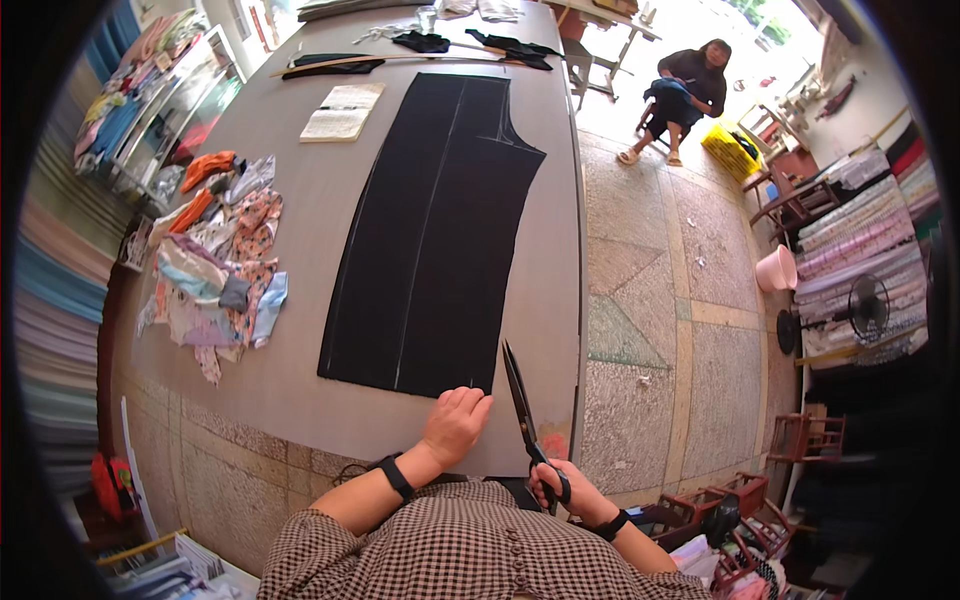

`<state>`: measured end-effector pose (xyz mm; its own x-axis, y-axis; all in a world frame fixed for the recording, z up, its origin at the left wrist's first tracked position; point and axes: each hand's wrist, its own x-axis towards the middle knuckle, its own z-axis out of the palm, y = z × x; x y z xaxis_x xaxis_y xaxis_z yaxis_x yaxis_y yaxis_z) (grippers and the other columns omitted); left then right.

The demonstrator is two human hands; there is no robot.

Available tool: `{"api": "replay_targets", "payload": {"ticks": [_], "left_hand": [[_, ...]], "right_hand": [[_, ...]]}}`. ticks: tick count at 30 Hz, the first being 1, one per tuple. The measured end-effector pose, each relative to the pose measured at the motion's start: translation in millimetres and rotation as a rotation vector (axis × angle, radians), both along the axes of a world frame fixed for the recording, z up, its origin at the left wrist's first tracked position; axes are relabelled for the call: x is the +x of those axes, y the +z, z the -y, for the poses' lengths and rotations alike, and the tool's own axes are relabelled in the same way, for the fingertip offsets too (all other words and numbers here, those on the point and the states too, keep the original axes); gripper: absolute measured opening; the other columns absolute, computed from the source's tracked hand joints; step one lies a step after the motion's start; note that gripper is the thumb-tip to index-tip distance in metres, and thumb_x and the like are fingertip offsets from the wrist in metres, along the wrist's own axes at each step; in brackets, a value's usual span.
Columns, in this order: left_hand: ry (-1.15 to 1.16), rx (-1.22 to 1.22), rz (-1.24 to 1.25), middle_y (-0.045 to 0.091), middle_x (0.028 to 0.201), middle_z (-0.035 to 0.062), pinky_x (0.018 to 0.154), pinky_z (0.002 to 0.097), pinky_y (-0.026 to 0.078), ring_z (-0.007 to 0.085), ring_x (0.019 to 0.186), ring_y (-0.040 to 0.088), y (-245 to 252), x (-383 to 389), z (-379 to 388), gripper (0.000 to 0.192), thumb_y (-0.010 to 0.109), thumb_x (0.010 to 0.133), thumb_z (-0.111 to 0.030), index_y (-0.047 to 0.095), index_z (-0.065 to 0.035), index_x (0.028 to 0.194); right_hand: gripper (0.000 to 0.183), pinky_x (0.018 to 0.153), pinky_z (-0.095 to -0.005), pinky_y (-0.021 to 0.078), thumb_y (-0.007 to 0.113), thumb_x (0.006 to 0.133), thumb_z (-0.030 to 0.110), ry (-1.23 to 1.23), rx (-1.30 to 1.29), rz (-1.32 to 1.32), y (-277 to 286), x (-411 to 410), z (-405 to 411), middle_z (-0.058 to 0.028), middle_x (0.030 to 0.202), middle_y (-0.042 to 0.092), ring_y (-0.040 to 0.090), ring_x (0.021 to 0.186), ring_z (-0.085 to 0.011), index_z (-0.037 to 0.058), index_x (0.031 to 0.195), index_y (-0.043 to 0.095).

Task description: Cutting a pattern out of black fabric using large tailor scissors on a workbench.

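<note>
A black trouser-leg fabric piece (435, 232) lies flat on the grey cutting table (255, 405). White chalk lines run along its length, with a curved mark near the far right corner. The fingertips of my left hand (455, 427) rest on its near edge, by the right corner. In my right hand (574, 491) is a pair of black tailor's shears (523, 401), gripped by the handles at the table's near edge. Their blades look closed and point away from me, just right of the fabric's corner without touching it.
Crumpled fabric scraps (217, 262) are heaped at the left. An open notebook (342, 112), black cloth pieces (334, 65) and a wooden stick (322, 64) lie at the far end. Beyond the table's right edge, a person (686, 97) sits holding blue cloth. Wooden stools (720, 502) stand at lower right.
</note>
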<state>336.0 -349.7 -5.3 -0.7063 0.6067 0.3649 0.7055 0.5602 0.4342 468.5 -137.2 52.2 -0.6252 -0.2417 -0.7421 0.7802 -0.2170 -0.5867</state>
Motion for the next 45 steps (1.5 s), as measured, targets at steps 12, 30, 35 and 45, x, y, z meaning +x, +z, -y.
{"api": "replay_targets", "payload": {"ticks": [12, 30, 35, 45], "left_hand": [[-0.134, 0.033, 0.223, 0.058, 0.087, 0.0071, 0.069, 0.0356, 0.051, 0.0262, 0.082, 0.058, -29, -48, 12, 0.015, 0.071, 0.074, -0.011, 0.061, -0.0064, 0.083], [-0.002, 0.821, 1.427, 0.061, 0.106, 0.0048, 0.077, 0.0218, 0.049, 0.0067, 0.087, 0.058, -31, -68, 45, 0.010, 0.059, 0.086, 0.002, 0.054, -0.0027, 0.092], [-0.024, 0.866, 1.452, 0.059, 0.108, 0.0048, 0.080, 0.0224, 0.048, 0.0070, 0.091, 0.057, -32, -69, 50, 0.011, 0.059, 0.086, 0.004, 0.052, -0.0035, 0.092], [-0.073, 0.911, 1.474, 0.052, 0.107, 0.0058, 0.082, 0.0218, 0.044, 0.0081, 0.093, 0.052, -28, -70, 54, 0.013, 0.057, 0.083, 0.006, 0.051, -0.0026, 0.089]], "right_hand": [[0.031, 0.054, -0.0246, 0.0450, 0.057, 0.097, 0.034, -0.270, 0.086, 0.036, 0, -11, 50, -0.0009, 0.070, 0.051, 0.052, 0.061, -0.0101, 0.0051, 0.086, 0.053], [0.037, 0.052, -0.0220, 0.0445, 0.063, 0.093, 0.043, -0.390, 0.110, 0.041, -26, -78, 86, 0.0028, 0.070, 0.049, 0.049, 0.058, -0.0065, 0.0084, 0.085, 0.053], [0.038, 0.054, -0.0237, 0.0444, 0.057, 0.096, 0.044, -0.368, 0.129, 0.048, -32, -96, 88, 0.0008, 0.073, 0.048, 0.049, 0.063, -0.0085, 0.0081, 0.084, 0.051], [0.040, 0.055, -0.0234, 0.0464, 0.060, 0.094, 0.046, -0.394, 0.097, 0.044, -43, -121, 84, 0.0007, 0.074, 0.049, 0.050, 0.064, -0.0086, 0.0081, 0.088, 0.051]]}}
